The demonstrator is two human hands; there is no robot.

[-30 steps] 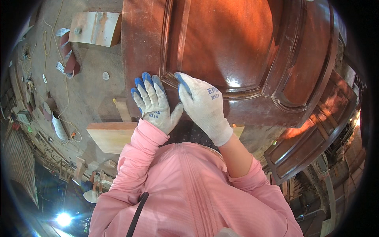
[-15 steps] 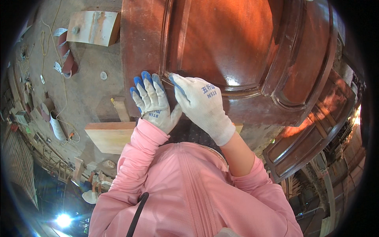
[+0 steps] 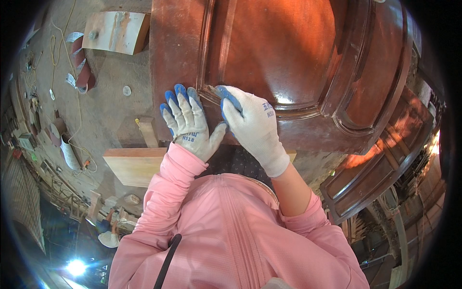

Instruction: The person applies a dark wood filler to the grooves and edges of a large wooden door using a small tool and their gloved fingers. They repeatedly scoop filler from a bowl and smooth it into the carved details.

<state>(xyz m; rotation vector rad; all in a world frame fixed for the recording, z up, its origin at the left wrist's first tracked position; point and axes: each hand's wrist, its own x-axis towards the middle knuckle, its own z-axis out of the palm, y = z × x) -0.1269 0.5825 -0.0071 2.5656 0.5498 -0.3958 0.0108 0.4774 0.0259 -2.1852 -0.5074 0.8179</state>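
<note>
— What do we have under our hands?

— A reddish-brown varnished wooden door (image 3: 288, 62) with a raised panel, lying flat in front of us. Its long axis runs away from us toward the top of the view, and its near end sits just beyond our chest.

— And our left hand?

— Our left hand (image 3: 187, 126), in a white glove with blue fingertips, lies flat and open on the door's near left corner, fingers spread and pointing away from us, palm down on the frame. It grips nothing.

— The right one?

— Our right hand (image 3: 250, 126), in the same kind of glove, is curled with the fingers bent toward the moulding groove at the panel's corner, fingertips pressed against the wood just beside the left hand's fingers. Something small and pale shows at the fingertips, but we cannot tell what it is, or whether the hand pinches it.

— The arms?

— Both come up from the lower edge in pink sleeves (image 3: 168, 192); the right forearm is bare below the glove cuff.

— Anything around?

— A pale wooden board (image 3: 132, 166) lies on the dusty floor to our left, and another dark panelled door (image 3: 380, 178) stands at the right.
</note>
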